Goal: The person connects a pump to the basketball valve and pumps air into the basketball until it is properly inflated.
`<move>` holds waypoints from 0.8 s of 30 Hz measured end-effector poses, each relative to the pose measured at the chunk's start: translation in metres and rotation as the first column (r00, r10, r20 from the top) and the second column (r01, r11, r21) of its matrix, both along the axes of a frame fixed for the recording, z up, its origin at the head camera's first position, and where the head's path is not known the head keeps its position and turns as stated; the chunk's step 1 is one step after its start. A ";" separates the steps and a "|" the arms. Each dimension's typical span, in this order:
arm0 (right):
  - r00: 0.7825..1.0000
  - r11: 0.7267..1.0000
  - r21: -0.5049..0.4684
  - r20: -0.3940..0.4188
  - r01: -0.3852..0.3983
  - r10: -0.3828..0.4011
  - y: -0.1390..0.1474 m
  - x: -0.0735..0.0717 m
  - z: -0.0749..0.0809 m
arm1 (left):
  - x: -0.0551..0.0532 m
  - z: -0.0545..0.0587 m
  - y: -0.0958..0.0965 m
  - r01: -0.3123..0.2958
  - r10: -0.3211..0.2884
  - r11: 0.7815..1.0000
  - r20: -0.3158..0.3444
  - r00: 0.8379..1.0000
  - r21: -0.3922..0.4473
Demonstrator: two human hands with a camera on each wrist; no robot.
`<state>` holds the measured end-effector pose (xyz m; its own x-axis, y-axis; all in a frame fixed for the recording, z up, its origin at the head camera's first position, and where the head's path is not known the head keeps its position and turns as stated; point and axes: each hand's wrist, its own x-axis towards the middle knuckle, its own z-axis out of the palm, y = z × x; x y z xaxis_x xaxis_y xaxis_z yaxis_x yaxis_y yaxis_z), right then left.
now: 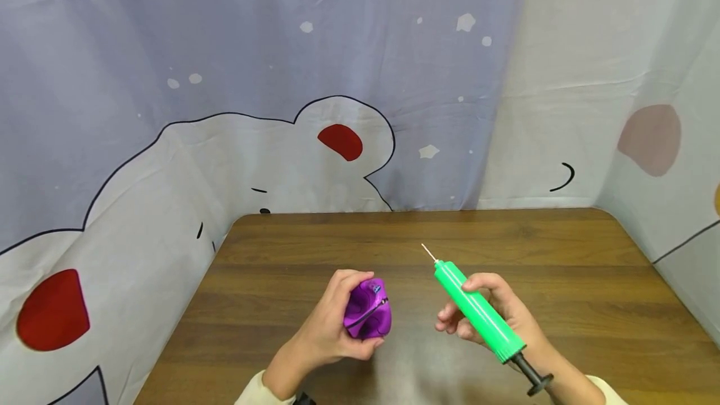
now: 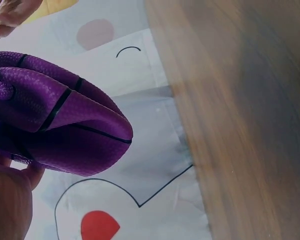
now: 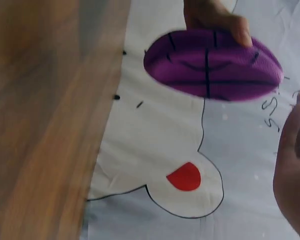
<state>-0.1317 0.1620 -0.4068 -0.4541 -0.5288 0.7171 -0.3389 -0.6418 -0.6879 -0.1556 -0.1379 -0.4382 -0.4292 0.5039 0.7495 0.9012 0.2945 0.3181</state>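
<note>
At the left, a printed cloth [image 1: 225,30] with outlined white shapes and red patches hangs along the left edge of the wooden desk [image 1: 281,249] and carries on behind its far edge. A pale left sleeve [image 1: 261,392] leads to the left hand [image 1: 323,333], which is clamped on a purple ball [image 1: 367,309], its fingers on the far side and its thumb on the near side. The ball, marked with black lines, is limp and deeply creased; it is held over the desk, between the left edge and the pump, well short of the far edge. To its right, apart from it, a green hand pump [image 1: 478,311] slants over the desk, its thin needle [image 1: 429,252] pointing toward the far edge and leaning left, its black handle [image 1: 531,374] toward the person. The right hand [image 1: 514,314] grips the barrel, one digit against its upper side and others showing past the opposite side. Beyond, a pale right sleeve [image 1: 604,389] shows, and the cloth also lines the desk's right edge.
</note>
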 end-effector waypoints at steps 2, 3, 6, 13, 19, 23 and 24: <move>0.994 0.995 -0.017 -0.057 0.096 -0.097 -0.005 0.002 0.001 | 0.000 0.000 0.001 0.001 -0.001 1.000 -0.001 1.000 0.002; 0.979 0.985 -0.027 -0.111 0.170 -0.172 -0.008 0.002 0.001 | -0.001 0.000 0.001 0.002 -0.002 1.000 -0.004 1.000 0.002; 0.907 0.929 -0.063 -0.203 0.364 -0.369 -0.013 0.002 0.004 | -0.001 0.000 0.001 0.004 -0.004 1.000 -0.007 1.000 0.002; 0.962 0.939 -0.227 -0.023 0.260 -0.272 -0.017 0.001 0.010 | -0.002 0.000 0.002 0.007 -0.007 1.000 -0.030 1.000 0.008; 0.981 0.938 -0.287 0.075 0.195 -0.181 -0.019 0.002 0.011 | -0.002 0.001 0.003 0.011 -0.011 1.000 -0.041 0.999 0.011; 0.981 0.925 -0.324 0.049 0.196 -0.190 -0.023 0.003 0.015 | -0.003 0.002 0.004 0.017 -0.016 1.000 -0.047 0.999 0.016; 0.981 0.922 -0.336 0.040 0.192 -0.190 -0.024 0.004 0.017 | -0.003 0.002 0.004 0.018 -0.017 1.000 -0.047 0.999 0.018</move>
<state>-0.1279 0.1378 -0.3898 -0.5275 -0.1598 0.8344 -0.4746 -0.7592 -0.4454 -0.1583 -0.1343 -0.4363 -0.3845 0.4973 0.7777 0.9202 0.2730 0.2804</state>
